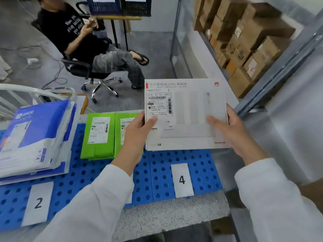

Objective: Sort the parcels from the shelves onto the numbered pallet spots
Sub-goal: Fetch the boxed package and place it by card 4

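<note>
My left hand (138, 130) pinches the left edge of the white box (187, 116), with the thumb pressed on top beside its shipping label and the fingers hidden underneath. My right hand (232, 130) grips the right edge the same way, thumb laid across the face. I hold the box in the air, face up towards me, over the far edge of the blue pallet (201, 165), beyond the card marked 4 (182, 179).

Just left of my left hand, two green parcels (99, 135) lie side by side on the pallet; my sleeve hides their spot's number. Further left, a stack of blue-and-white mailer bags (35, 137) lies behind the card marked 2 (38, 203).

On my right, a metal shelf (272, 70) holds cardboard boxes (244, 41) packed close together. Across the floor a person (78, 37) sits on an office chair (97, 75). Two dark crates (120, 6) stand behind them, but I cannot tell what is in them.
</note>
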Available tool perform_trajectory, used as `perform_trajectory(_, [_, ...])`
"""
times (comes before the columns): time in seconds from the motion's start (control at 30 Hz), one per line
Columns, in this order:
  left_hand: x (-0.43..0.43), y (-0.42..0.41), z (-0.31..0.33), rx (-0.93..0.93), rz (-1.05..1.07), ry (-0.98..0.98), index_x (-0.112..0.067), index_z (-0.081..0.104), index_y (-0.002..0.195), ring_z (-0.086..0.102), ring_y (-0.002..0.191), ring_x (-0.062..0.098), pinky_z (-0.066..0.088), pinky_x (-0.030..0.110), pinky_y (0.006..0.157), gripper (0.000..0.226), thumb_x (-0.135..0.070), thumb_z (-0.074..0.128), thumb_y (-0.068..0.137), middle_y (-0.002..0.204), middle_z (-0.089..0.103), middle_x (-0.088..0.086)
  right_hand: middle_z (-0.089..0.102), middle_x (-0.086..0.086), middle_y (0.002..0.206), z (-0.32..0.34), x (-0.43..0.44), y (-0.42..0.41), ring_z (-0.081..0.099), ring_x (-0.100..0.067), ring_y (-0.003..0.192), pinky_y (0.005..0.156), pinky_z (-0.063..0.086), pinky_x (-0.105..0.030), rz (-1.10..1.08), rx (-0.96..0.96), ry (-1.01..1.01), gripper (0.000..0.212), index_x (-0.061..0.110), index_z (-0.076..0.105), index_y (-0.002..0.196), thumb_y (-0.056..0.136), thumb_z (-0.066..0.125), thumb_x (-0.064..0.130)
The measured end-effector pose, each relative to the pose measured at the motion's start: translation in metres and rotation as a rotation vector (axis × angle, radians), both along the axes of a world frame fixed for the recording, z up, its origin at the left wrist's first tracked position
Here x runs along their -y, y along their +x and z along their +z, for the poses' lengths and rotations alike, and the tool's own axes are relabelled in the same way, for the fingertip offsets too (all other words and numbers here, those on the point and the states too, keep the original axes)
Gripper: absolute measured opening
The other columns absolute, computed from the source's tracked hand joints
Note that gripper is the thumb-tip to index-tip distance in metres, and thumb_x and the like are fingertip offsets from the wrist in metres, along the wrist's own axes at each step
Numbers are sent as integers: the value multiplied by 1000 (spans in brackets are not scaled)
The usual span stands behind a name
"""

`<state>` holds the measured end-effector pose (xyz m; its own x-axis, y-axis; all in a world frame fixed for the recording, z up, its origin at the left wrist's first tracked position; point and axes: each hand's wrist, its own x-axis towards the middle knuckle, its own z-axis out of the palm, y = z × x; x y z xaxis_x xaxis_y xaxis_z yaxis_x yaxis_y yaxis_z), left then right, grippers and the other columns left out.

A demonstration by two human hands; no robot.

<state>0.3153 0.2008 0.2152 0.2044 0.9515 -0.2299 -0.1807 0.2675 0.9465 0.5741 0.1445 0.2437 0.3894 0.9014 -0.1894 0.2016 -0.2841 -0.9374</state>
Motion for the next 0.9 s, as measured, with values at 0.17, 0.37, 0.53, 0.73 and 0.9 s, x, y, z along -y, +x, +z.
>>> perform_trajectory(0.17, [-46, 16, -16, -8, -64, -19, -24, 61, 128, 64, 113, 11, 49, 38, 102, 35, -18, 60, 94, 121, 68, -8, 67, 15, 118, -9, -43, 16, 65, -7, 105, 79, 55, -26, -40, -20, -38, 58, 32, 52, 134, 81, 76, 33])
perform_trajectory(0.37, [-89, 31, -45, -40, -91, -76, -24, 62, 128, 65, 111, 10, 49, 38, 101, 35, -16, 60, 94, 119, 69, -9, 68, 14, 115, -47, -92, 35, 64, -15, 106, 89, 55, -41, -57, -23, -168, 55, 36, 55, 129, 78, 77, 41])
perform_trajectory(0.53, [-104, 31, -78, -89, -127, -169, -28, 65, 123, 65, 110, 12, 49, 40, 101, 31, -20, 61, 93, 117, 70, -10, 69, 11, 117, -86, -112, 42, 65, -17, 107, 95, 52, -44, -35, -86, -261, 60, 32, 56, 129, 75, 80, 42])
perform_trajectory(0.73, [-106, 30, -107, -116, -128, -270, -28, 67, 120, 66, 107, 13, 49, 41, 100, 29, -19, 62, 92, 114, 71, -9, 67, 6, 118, -113, -116, 39, 65, -14, 101, 90, 54, -38, -32, -81, -353, 58, 25, 53, 131, 80, 76, 38])
perform_trajectory(0.9, [-107, 32, -112, -133, -141, -267, -30, 64, 124, 66, 108, 14, 51, 38, 98, 33, -19, 62, 93, 115, 70, -10, 64, 10, 121, -118, -112, 37, 62, -14, 108, 97, 51, -41, -60, -49, -342, 64, 28, 50, 135, 79, 76, 43])
